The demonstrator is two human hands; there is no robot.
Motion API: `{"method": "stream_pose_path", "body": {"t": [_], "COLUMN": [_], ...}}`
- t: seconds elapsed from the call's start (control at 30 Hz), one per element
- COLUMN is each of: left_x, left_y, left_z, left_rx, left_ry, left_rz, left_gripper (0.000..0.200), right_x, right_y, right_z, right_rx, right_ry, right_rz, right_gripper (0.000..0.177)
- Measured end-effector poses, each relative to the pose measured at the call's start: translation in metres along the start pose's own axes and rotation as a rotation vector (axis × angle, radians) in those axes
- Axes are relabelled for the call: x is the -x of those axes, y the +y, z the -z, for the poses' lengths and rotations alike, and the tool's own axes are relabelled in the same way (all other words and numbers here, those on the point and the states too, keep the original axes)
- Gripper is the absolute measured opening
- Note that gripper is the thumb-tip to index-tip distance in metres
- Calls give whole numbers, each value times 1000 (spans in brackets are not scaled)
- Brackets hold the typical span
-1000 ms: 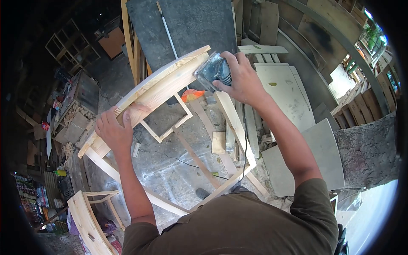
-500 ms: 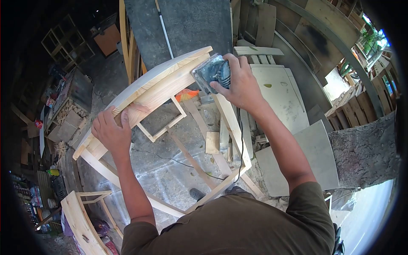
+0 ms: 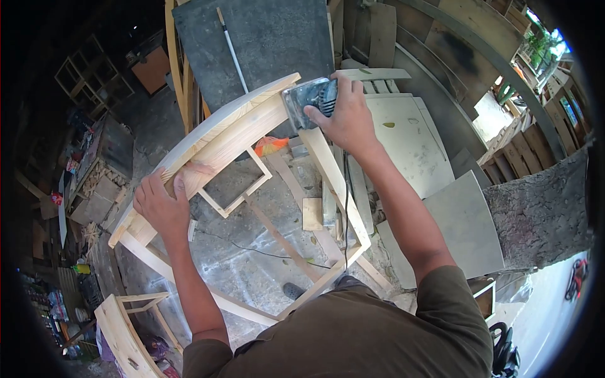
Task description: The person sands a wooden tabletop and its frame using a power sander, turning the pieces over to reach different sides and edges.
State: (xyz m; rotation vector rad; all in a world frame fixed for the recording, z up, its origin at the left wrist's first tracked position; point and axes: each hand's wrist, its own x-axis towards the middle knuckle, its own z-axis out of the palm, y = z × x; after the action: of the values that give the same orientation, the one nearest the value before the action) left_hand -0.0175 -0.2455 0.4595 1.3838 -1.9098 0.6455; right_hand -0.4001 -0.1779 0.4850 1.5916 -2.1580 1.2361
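Observation:
A pale wooden frame point(image 3: 236, 135) with a curved top board stands in front of me. My left hand point(image 3: 162, 203) grips the left part of that board, fingers over its outer edge and thumb on the inner side. In my right hand point(image 3: 346, 114) is a blue-grey power sander point(image 3: 307, 104), held against the right end of the frame. The fingers wrap over the sander's far side. A dark cord point(image 3: 346, 201) hangs down from it past the frame's right leg.
A second wooden frame point(image 3: 129, 340) stands at the lower left. Pale panels point(image 3: 409, 135) lean on the right, beside a rough trunk-like post point(image 3: 539, 217). Wood strips and a small board point(image 3: 312, 214) lie on the floor. A dark panel point(image 3: 271, 44) stands behind.
The sander and my right hand have shifted slightly left in view, and the sander has turned a little. My left hand keeps its hold on the board. The whole view has shifted slightly.

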Motion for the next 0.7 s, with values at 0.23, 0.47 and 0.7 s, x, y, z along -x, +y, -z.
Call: {"method": "stream_pose_path", "body": {"t": [0.23,0.47,0.7], "left_x": [2,0,1], "left_y": [-1,-20,-20], "left_z": [-1,-1,1], "left_rx": [-48,27,17], "left_ry": [-6,-35,-32], "left_rz": [32,-39,-76], "left_gripper": [36,30,32], "right_x": [42,91,29], "right_y": [-78,-142,-63], "right_z": [-3,-50,-16], "right_rx": [-143,-215,-133], "right_ry": [-84,68,69], "right_rz": [230,398,122], "right_gripper": [76,75,79]}}
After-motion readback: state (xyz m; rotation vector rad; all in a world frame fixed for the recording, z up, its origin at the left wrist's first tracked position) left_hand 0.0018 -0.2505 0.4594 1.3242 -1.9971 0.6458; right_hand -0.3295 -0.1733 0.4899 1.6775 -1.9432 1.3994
